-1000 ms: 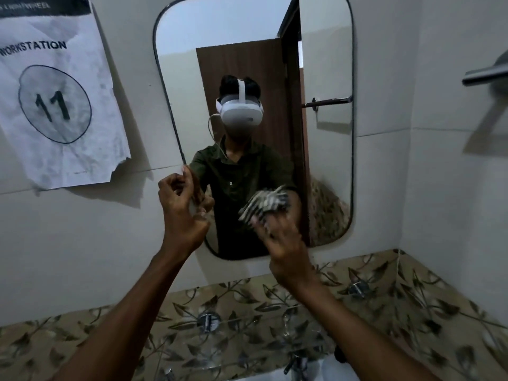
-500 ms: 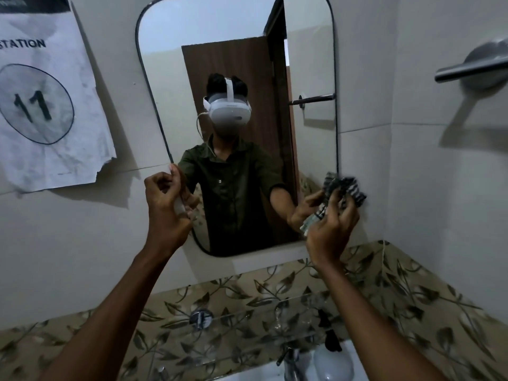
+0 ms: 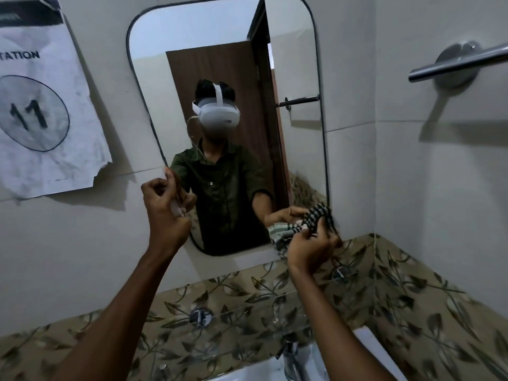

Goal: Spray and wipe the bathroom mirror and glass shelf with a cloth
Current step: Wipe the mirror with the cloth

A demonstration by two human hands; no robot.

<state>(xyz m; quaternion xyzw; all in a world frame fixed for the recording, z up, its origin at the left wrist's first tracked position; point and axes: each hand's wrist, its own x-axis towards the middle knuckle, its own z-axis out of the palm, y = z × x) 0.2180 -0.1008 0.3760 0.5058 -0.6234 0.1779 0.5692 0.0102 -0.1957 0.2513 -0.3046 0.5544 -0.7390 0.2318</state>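
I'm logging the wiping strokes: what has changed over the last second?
The right hand carried the checked cloth from the mirror's lower middle out to its lower right corner, then slightly lower. It kept its grip throughout. The left hand stayed closed by the mirror's lower left edge, holding something small I cannot identify.

I see the glass shelf (image 3: 242,312) below my fingers, fixed to the leaf-patterned tile band (image 3: 412,312) by round chrome mounts (image 3: 200,317); nothing discernible lies on it.
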